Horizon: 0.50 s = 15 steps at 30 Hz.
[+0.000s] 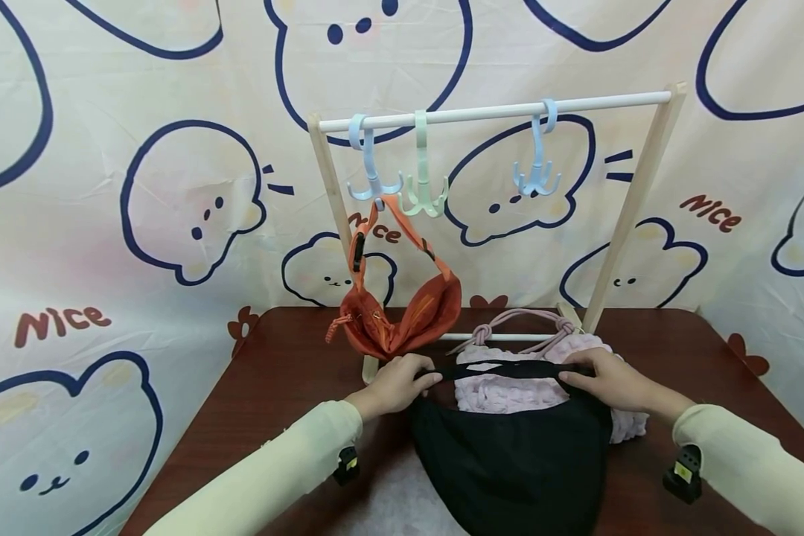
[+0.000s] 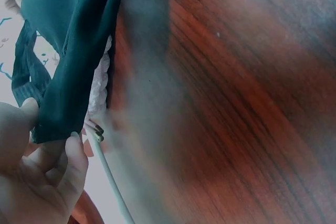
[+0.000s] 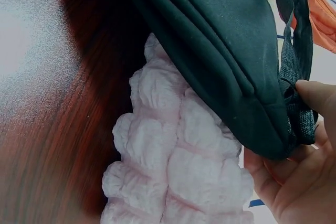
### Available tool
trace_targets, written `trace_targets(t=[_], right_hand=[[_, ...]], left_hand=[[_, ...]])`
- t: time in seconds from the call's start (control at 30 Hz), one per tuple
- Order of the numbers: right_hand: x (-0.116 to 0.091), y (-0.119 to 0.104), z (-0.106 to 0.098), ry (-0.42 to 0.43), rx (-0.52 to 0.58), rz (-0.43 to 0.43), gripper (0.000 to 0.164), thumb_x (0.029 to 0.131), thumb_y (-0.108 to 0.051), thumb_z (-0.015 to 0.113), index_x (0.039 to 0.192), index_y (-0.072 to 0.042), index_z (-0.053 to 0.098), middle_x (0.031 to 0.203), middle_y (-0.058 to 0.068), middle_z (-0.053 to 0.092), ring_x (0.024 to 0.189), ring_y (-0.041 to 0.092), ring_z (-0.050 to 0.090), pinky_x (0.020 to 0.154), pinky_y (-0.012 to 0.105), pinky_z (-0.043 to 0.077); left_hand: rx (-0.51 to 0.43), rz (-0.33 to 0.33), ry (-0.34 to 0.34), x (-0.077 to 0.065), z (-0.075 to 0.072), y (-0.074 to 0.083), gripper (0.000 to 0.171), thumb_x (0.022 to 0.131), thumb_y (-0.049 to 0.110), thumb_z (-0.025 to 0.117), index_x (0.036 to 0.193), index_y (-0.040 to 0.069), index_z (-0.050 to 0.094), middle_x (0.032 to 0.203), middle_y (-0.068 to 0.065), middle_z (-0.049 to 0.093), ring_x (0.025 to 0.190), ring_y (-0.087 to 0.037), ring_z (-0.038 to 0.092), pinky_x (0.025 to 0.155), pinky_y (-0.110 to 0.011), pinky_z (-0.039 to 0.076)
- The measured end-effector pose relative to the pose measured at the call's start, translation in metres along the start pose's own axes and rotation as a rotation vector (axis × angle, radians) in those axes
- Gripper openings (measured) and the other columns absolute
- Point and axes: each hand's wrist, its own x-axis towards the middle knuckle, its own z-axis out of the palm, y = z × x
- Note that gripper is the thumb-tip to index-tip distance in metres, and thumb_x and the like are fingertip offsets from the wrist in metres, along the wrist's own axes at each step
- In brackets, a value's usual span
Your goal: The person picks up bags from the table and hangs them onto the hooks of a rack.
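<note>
A black cloth bag [image 1: 516, 461] hangs between my two hands over the table, its strap [image 1: 509, 369] stretched across the top. My left hand [image 1: 395, 383] pinches the bag's left corner; in the left wrist view the thumb and fingers [image 2: 76, 161] grip the dark fabric. With my right hand [image 1: 613, 380] I pinch the right corner, where strap and bag meet in the right wrist view. Behind the black bag lies a pink puffy quilted bag [image 1: 502, 394] with knotted handles [image 1: 525, 316], partly hidden by it.
A rack with a white rail [image 1: 476, 113] and wooden posts [image 1: 633, 208] stands at the table's back. Blue hooks [image 1: 537, 167] and a green hook [image 1: 423, 175] hang there. An orange bag [image 1: 402, 316] hangs from the left blue hook. The table [image 1: 261, 417] is dark brown.
</note>
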Motion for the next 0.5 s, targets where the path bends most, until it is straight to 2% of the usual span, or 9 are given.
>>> trace_targets(t=[0.3,0.5], right_hand=[[-0.0016,0.0032,-0.0029,-0.039,0.025,-0.017,0.01,0.1,-0.013,0.062,0.101,-0.01,0.072,0.089,-0.006,0.067,0.079,-0.004,0.053,0.069,0.022,0.045],[-0.0016,0.0037,-0.0064,-0.074,0.058,-0.006,0.013,0.101,-0.012,0.06,0.105,-0.007,0.072,0.092,-0.003,0.069,0.079,-0.004,0.054,0.068,0.022,0.046]], left_hand=[[-0.036,0.014,-0.019,-0.0005,-0.0025,-0.0031,0.026,0.106,0.025,0.054,0.094,0.007,0.069,0.078,0.003,0.065,0.069,-0.008,0.058,0.067,-0.026,0.046],[-0.039,0.013,-0.02,-0.0003,-0.0048,-0.0031,0.025,0.105,0.024,0.055,0.096,0.005,0.07,0.078,0.003,0.065,0.069,-0.008,0.058,0.067,-0.027,0.045]])
